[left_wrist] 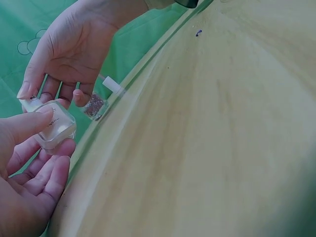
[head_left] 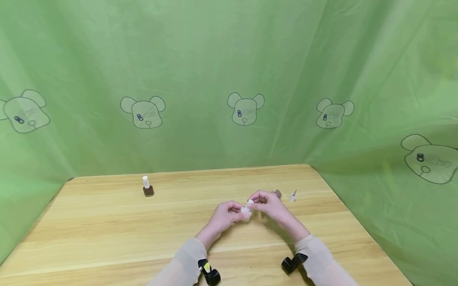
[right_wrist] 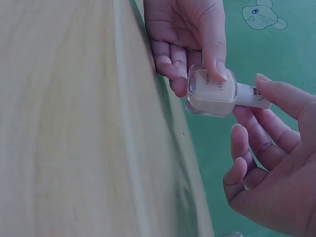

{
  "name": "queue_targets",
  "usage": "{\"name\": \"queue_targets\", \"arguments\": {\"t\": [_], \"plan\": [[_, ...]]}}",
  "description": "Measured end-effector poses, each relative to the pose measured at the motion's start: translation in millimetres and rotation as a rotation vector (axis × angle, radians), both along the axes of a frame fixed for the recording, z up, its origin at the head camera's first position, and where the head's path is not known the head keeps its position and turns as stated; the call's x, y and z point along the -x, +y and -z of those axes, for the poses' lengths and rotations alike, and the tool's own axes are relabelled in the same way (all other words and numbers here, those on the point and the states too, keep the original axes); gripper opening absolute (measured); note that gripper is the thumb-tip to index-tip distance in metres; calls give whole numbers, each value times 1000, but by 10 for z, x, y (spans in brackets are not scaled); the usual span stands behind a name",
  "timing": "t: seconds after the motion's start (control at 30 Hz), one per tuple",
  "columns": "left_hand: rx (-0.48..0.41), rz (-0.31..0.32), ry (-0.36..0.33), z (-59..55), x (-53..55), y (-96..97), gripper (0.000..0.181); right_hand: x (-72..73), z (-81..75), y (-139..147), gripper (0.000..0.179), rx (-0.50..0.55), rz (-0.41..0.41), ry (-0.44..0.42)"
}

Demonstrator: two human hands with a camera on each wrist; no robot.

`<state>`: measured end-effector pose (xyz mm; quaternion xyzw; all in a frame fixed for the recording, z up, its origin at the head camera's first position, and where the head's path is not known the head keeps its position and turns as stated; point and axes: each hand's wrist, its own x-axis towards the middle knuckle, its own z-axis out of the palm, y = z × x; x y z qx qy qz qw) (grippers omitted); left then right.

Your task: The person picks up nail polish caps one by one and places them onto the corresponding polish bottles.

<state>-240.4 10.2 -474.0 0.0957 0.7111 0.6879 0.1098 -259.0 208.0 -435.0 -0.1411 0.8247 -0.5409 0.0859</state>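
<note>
A small clear nail polish bottle with pale, milky polish (head_left: 246, 215) is held between both hands over the table, tilted, its white cap (right_wrist: 253, 96) on the neck. My left hand (head_left: 222, 217) pinches the glass body, with the thumb across its printed front (left_wrist: 55, 123). From the other side my right hand (head_left: 269, 204) pinches the white cap between thumb and fingers; its other fingers are loosely curled. Just beyond the right hand is a glittery brownish-pink nail polish bottle (left_wrist: 95, 106), partly hidden by that hand in the head view.
Right of the glitter bottle, a loose white cap (head_left: 293, 197) stands with its brush pointing up. A dark brown nail polish bottle with a white cap (head_left: 148, 191) stands at the back left of the wooden table (head_left: 107, 230). Green curtains (head_left: 200, 79) enclose the table's back and sides.
</note>
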Motion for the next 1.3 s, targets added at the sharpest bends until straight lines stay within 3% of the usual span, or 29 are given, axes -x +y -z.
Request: {"name": "queue_targets", "arguments": {"t": [0.27, 0.4, 0.53, 0.77, 1.13, 1.3], "plan": [[-1, 22, 11, -89, 43, -54, 32, -26, -136, 29, 36, -20, -25, 96], [-17, 1, -11, -138, 84, -113, 36, -26, -240, 58, 36, -27, -6, 138], [-6, -33, -16, -168, 136, -202, 41, -41, -350, 121, 34, -13, 16, 177], [59, -107, 46, -196, 250, -421, 43, -53, -528, 282, 38, 48, 73, 151], [83, -279, 44, -119, 465, -826, 40, -27, -693, 638, 36, 157, 144, 285], [58, -310, 40, -88, 535, -1026, 39, -9, -720, 794, 30, 212, 179, 314]]}}
